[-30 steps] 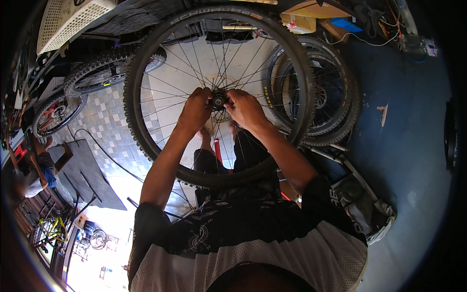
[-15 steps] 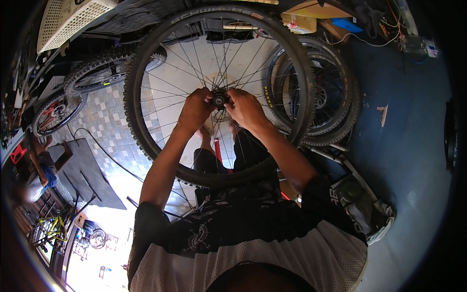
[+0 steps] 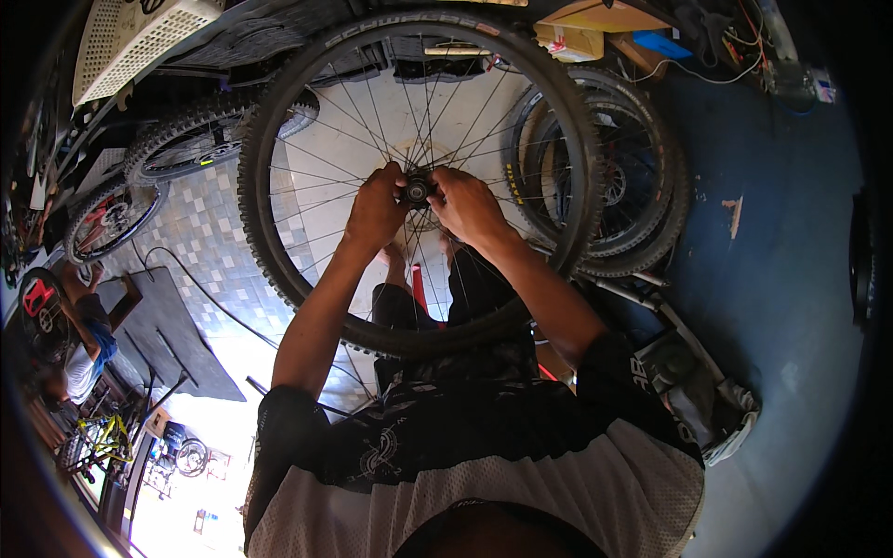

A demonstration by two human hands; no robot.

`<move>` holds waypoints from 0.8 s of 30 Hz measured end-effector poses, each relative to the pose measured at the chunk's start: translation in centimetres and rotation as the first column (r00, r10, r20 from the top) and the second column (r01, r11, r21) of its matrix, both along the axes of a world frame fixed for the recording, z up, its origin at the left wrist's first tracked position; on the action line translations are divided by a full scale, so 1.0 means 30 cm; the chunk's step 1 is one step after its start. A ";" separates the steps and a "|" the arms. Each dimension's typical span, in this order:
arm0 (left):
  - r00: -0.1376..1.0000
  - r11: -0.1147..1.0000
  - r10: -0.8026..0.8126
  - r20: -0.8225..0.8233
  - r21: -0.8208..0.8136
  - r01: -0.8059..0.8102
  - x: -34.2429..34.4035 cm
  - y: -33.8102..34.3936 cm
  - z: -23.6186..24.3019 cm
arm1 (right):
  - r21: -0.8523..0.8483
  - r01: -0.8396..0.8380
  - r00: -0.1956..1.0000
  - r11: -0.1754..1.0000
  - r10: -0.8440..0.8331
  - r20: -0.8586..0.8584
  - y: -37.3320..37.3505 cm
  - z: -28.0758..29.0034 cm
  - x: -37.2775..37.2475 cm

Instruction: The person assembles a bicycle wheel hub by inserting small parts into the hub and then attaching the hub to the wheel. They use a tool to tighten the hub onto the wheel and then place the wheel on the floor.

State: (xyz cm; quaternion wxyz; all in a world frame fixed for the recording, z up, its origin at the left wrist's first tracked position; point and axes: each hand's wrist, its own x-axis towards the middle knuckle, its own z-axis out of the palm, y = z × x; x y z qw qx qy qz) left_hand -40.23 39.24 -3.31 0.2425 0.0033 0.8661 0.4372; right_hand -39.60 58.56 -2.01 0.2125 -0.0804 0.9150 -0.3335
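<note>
A spoked bicycle wheel (image 3: 249,163) with a knobbly black tyre lies across my lap. At its middle sits the dark hub (image 3: 418,192), its round end facing up. My left hand (image 3: 377,206) is closed at the hub's left side, thumb and fingers pinching it. From the right, my right hand (image 3: 467,205) grips the same hub with bent fingers. Some fingertips are hidden behind the hub and the hands. Thin spokes run out from the hub to the rim on all sides.
More wheels (image 3: 642,177) lie stacked on the right. Bicycles with knobbly tyres (image 3: 191,153) stand on the left, near a pale perforated crate (image 3: 139,42). Another person (image 3: 86,358) is at the far left beside a grey mat (image 3: 172,325). Cardboard boxes (image 3: 595,19) sit at the back.
Both hands keep their hold on the hub, with only a slight shift. At the far left, the other person's position differs a little and a wheel beside them now shows more clearly.
</note>
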 end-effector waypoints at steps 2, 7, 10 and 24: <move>1.000 1.000 0.007 -0.012 0.002 -0.007 0.000 -0.007 -0.008 | -0.013 0.009 1.000 1.000 -0.009 0.021 0.000 -0.002 -0.001; 0.998 1.000 0.016 -0.056 -0.012 -0.016 0.005 -0.019 -0.021 | -0.010 0.019 0.999 1.000 -0.019 0.040 0.002 -0.007 0.000; 0.997 1.000 0.017 -0.076 -0.015 -0.018 0.006 -0.018 -0.020 | -0.011 0.015 0.999 1.000 -0.015 0.046 -0.001 -0.009 0.001; 0.996 0.995 0.045 -0.082 -0.090 -0.053 0.031 -0.011 0.002 | -0.032 0.035 0.999 0.999 -0.035 0.001 -0.002 -0.009 0.009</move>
